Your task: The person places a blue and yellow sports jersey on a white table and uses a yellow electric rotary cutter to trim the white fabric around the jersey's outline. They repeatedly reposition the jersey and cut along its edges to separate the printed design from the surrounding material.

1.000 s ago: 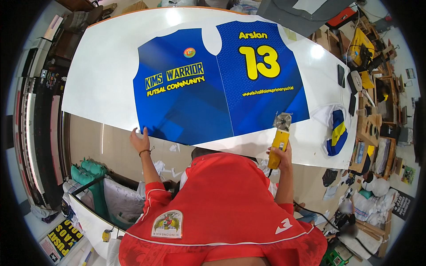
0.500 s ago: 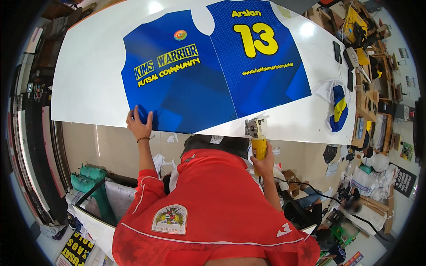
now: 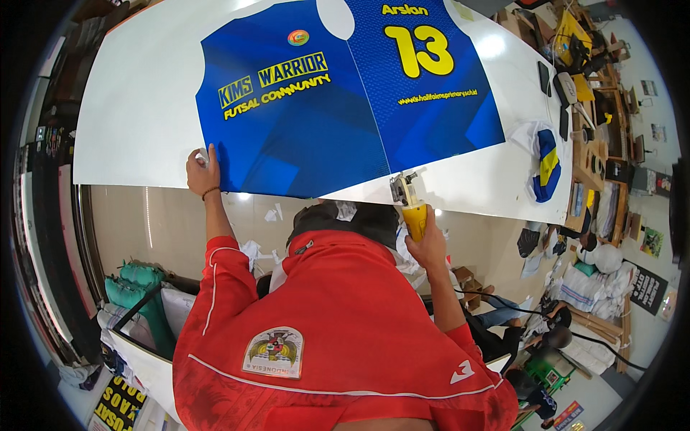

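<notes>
Two blue printed jersey panels (image 3: 280,144) with yellow lettering lie side by side on the white table (image 3: 136,136). My left hand (image 3: 203,174) is at the left panel's lower left edge, its fingers closed on a small white scrap (image 3: 203,155). My right hand (image 3: 429,248) grips a yellow handheld electric fabric cutter (image 3: 415,218) by its body. The metal cutting head (image 3: 403,189) rests at the table's near edge, just below the right panel's bottom corner, apart from the cloth.
A blue, yellow and white cloth bundle (image 3: 548,167) lies at the table's right end, with dark flat devices (image 3: 544,77) farther back. White scraps (image 3: 273,212) litter the floor. The cutter's black cord (image 3: 503,299) trails right. Green wrapped bundles (image 3: 140,291) stand at left.
My left hand has shifted left and away from me, closing from spread fingers onto a white scrap. The cutter has moved slightly away from me and tilted left. The whole view has shifted a little.
</notes>
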`<action>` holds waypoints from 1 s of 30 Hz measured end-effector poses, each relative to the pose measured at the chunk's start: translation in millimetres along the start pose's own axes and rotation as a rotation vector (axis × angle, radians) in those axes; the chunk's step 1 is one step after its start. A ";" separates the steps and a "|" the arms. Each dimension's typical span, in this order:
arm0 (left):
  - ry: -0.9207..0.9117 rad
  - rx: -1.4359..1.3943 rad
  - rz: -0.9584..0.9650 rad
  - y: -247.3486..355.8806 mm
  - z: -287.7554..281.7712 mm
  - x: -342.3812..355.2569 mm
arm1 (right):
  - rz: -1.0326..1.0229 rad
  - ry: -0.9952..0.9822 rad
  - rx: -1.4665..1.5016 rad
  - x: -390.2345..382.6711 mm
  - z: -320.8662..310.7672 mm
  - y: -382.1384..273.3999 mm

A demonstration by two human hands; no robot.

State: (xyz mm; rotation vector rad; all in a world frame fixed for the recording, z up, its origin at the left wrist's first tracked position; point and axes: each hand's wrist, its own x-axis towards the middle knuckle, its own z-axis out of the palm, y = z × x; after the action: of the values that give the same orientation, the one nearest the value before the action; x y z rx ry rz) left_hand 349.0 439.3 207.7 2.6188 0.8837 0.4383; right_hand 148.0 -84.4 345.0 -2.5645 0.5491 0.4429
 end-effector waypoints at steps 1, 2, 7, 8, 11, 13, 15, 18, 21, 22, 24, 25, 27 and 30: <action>-0.028 -0.003 -0.023 2.9 -2.1 -0.3 | 0.020 -0.006 -0.028 1.6 -0.3 -2.8; -0.014 -0.004 -0.015 2.1 0.2 -0.6 | 0.014 -0.008 -0.032 3.1 -0.9 -4.2; 0.012 0.030 -0.027 3.1 0.9 -2.2 | -0.003 -0.025 -0.024 12.8 -8.0 -16.4; 0.012 0.030 -0.032 4.6 1.1 -2.5 | -0.012 -0.025 -0.019 14.0 -8.6 -17.4; 0.014 0.034 -0.047 5.2 0.5 -3.6 | -0.036 -0.029 -0.011 18.3 -10.0 -19.3; 0.017 0.032 -0.048 4.5 1.6 -4.1 | -0.039 -0.029 -0.012 21.2 -9.2 -19.9; 0.041 0.035 -0.034 4.4 3.0 -5.0 | -0.053 -0.020 -0.010 24.0 -7.3 -19.7; 0.030 0.040 -0.040 6.3 1.8 -5.4 | -0.054 -0.009 -0.020 27.4 -6.3 -22.1; 0.014 0.053 -0.048 8.5 -0.4 -6.3 | -0.069 0.008 -0.019 30.8 -4.2 -23.0; 0.012 0.059 -0.049 9.0 -0.9 -6.7 | -0.078 0.015 -0.016 31.8 -3.9 -23.5; 0.017 0.068 -0.041 11.6 -2.2 -7.9 | -0.047 -0.002 -0.030 35.3 -4.9 -27.3; 0.019 0.073 -0.038 12.6 -3.0 -8.4 | -0.032 -0.011 -0.036 37.5 -5.5 -29.2; 0.017 0.078 -0.039 13.4 -4.5 -8.6 | -0.044 -0.010 -0.023 41.7 -5.7 -30.9; 0.046 0.064 -0.027 13.6 -3.6 -9.9 | -0.039 -0.039 0.000 49.4 -10.0 -36.9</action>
State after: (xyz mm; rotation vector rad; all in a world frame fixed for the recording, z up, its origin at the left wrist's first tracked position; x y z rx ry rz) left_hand 347.2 423.7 214.8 2.6612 0.9613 0.4729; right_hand 209.5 -74.5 347.8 -2.5562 0.4842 0.4779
